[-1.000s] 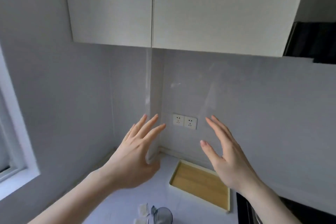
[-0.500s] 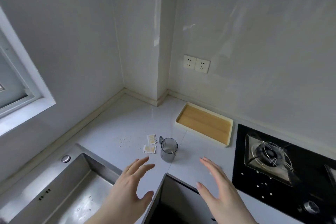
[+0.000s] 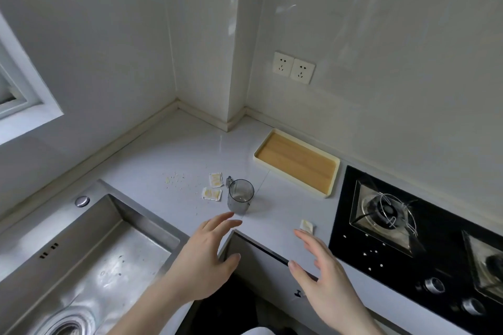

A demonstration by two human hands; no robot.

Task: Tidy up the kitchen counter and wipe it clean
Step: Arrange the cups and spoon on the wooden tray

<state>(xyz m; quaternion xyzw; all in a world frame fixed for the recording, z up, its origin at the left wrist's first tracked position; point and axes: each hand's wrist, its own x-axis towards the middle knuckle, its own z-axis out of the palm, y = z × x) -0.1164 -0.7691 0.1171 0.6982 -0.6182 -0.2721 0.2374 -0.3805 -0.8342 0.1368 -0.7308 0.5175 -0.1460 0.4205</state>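
A clear grey measuring cup (image 3: pixel 240 195) stands upright on the pale counter (image 3: pixel 174 155). Left of it lie two small torn packets (image 3: pixel 215 179) (image 3: pixel 211 194) and scattered crumbs (image 3: pixel 174 178). A third packet (image 3: pixel 307 226) lies near the counter's front edge. My left hand (image 3: pixel 201 261) hovers open just in front of the cup, fingers straight, holding nothing. My right hand (image 3: pixel 324 277) hovers open below the third packet, fingertips close to it, also holding nothing.
A cream tray with a wooden bottom (image 3: pixel 333 179) sits at the back against the wall. A steel sink (image 3: pixel 89 258) fills the left side. A black gas hob (image 3: pixel 408 226) lies at the right. Wall sockets (image 3: pixel 294 67) are above the tray.
The view has tilted down from the upper cabinets to the counter. Both hands have come down with it and now hover near the counter's front edge, still open.
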